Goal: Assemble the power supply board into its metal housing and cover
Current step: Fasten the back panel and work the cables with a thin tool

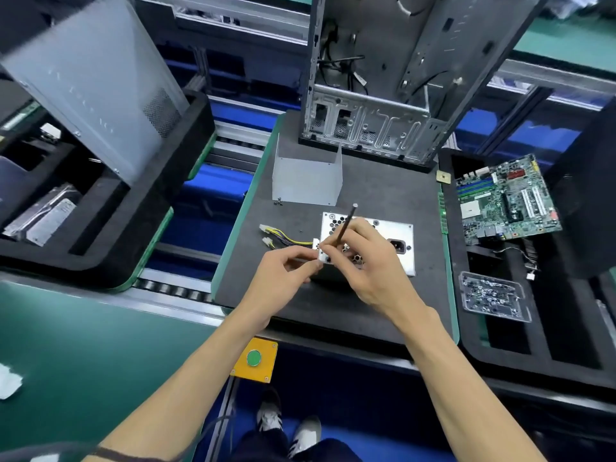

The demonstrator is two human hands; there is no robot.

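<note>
Power supply housing (390, 236) sits on the dark mat (366, 301) of the bench, near centre, its perforated metal face with the power socket (397, 245) turned up. Yellow-black cable bundle (286, 237) with white plugs comes out of its left side and lies on the mat. Right hand (370, 265) over the housing's left part, fingers (336, 248) curled round a thin dark screwdriver (346, 225), shaft slanting up and away, tip down at the near-left corner of the housing. Left hand (286, 275) just beside it, fingers (310, 263) pinched together at that same corner; can't tell if a screw is between them. Bent metal cover (306, 181) stands open-side-up further back on the mat, apart from the housing. A few small dark screws (278, 203) lie at its near-left corner. Behind it an open PC chassis (376, 95) stands upright. To the right, black foam tray (550, 335) with a green motherboard (506, 201) tilted in it and a clear plastic box of screws (493, 295). Left, another foam tray (110, 208) with a grey side panel (96, 85) leaning in it. Yellow box with green button (255, 359) at the near bench edge.
</note>
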